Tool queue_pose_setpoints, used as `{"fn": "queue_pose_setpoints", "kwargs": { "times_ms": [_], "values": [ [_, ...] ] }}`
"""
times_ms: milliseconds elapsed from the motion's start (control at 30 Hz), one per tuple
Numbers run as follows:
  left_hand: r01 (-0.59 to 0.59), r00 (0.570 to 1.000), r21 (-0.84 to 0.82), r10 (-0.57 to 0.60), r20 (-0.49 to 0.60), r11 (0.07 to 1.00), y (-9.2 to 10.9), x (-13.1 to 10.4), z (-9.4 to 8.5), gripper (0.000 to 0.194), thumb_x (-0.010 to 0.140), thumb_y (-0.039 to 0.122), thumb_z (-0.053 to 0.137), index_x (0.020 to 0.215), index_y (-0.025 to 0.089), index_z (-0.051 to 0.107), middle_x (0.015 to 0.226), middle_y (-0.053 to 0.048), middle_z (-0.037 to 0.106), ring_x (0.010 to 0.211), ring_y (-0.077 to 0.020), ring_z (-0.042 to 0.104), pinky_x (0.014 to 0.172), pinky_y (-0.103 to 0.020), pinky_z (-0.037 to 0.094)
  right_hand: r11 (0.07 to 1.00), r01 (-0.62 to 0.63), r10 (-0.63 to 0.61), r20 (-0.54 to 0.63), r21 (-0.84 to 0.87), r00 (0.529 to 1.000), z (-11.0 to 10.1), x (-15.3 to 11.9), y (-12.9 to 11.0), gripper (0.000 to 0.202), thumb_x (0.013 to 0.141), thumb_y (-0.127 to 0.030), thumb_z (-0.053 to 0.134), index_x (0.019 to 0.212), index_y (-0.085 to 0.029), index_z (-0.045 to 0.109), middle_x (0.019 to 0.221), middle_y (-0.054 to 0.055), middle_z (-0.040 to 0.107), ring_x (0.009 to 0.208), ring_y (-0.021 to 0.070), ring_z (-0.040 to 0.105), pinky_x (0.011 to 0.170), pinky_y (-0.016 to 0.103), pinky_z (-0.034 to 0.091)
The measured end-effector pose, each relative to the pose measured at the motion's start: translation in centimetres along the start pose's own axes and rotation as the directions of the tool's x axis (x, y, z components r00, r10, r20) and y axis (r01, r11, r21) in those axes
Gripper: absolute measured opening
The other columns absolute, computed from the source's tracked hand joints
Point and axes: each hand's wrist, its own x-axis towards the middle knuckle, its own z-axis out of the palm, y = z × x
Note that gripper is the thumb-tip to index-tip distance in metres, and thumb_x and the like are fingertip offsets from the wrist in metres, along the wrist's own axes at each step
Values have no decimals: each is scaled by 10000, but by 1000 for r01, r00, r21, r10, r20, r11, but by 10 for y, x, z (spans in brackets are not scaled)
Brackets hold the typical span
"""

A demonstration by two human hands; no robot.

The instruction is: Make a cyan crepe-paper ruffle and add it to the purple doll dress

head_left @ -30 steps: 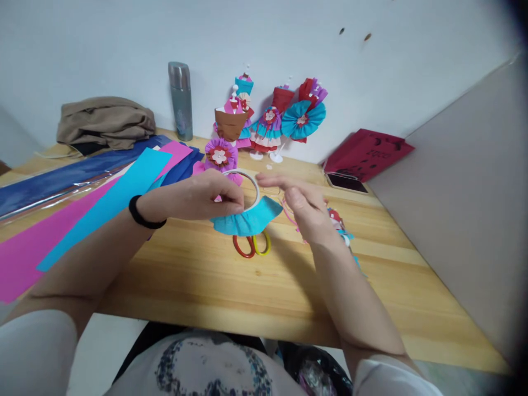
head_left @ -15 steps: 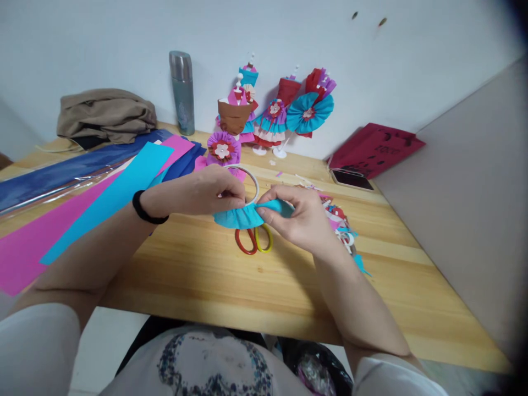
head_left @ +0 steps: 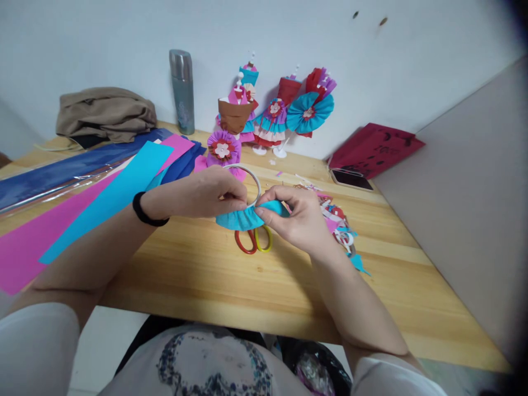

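My left hand (head_left: 220, 192) is closed on the gathered upper edge of a turquoise crepe paper strip (head_left: 239, 220), which hangs in pleats below the fingers. Thumb and forefinger of my right hand (head_left: 291, 212) pinch the same strip further right, where its ungathered end runs into the palm. A white ring (head_left: 257, 184), like a roll of tape, shows behind the paper between both hands; my left hand covers part of it. Beneath the paper lie scissors with one red and one yellow handle loop (head_left: 246, 242), their blades hidden.
Small dress stands with paper ruffles and flowers (head_left: 309, 114) line the wall beside a grey flask (head_left: 182, 93). Pink and turquoise paper sheets (head_left: 103, 203) lie left, below a brown cloth (head_left: 107, 115). Paper scraps (head_left: 336, 220), a phone (head_left: 351, 179) and a red bag (head_left: 375, 148) are right.
My right hand has shifted slightly left, closer to my left hand, and the paper between them looks more bunched. The loose end in my right hand shows a little less.
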Motion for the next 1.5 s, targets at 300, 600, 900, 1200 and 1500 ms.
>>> {"fn": "queue_pose_setpoints", "kwargs": {
  "times_ms": [300, 600, 900, 1200, 1500],
  "values": [
    [5, 1000, 20, -6, 23, 1000, 1, 0, 0, 264, 881, 221, 475, 621, 171, 472, 592, 18, 431, 583, -112, 362, 574, -277, 254, 996, 10, -14, -53, -90, 998, -1, 1, -1, 92, 771, -228, 630, 691, -185, 646, 617, -11, 652, 571, 125, 554, 576, 264, 408],
    [20, 1000, -74, -18, 25, 997, 4, 0, -1, 284, 861, 226, 511, 597, 182, 416, 578, 27, 357, 570, -116, 324, 560, -280, 245, 996, 1, -12, -113, -92, 994, 3, 1, 2, 115, 745, -234, 638, 679, -199, 551, 601, -29, 580, 556, 122, 510, 557, 269, 380],
    [13, 999, -108, -7, 50, 994, -3, 1, 7, 280, 870, 252, 510, 606, 166, 476, 571, 15, 433, 554, -103, 347, 535, -258, 241, 966, 232, -222, 96, -117, 970, -3, 3, 4, 106, 780, -140, 545, 792, -202, 630, 700, -19, 637, 645, 137, 569, 624, 272, 419],
    [150, 989, -309, -142, 48, 939, -11, 6, 8, 401, 882, 389, 541, 568, 178, 408, 564, 34, 318, 552, -89, 283, 490, -250, 201, 942, 227, -224, 40, -248, 974, 6, 2, 1, 90, 732, -142, 524, 713, -201, 589, 647, -4, 597, 634, 159, 539, 646, 301, 408],
    [260, 965, -306, -257, 51, 916, -16, 8, 12, 262, 814, 280, 555, 588, 151, 527, 543, 48, 355, 523, -72, 314, 461, -219, 224, 963, 182, -193, -37, -200, 981, 14, 1, 3, 80, 811, -192, 559, 775, -215, 626, 696, -12, 648, 627, 151, 576, 710, 323, 455]
  ]
}}
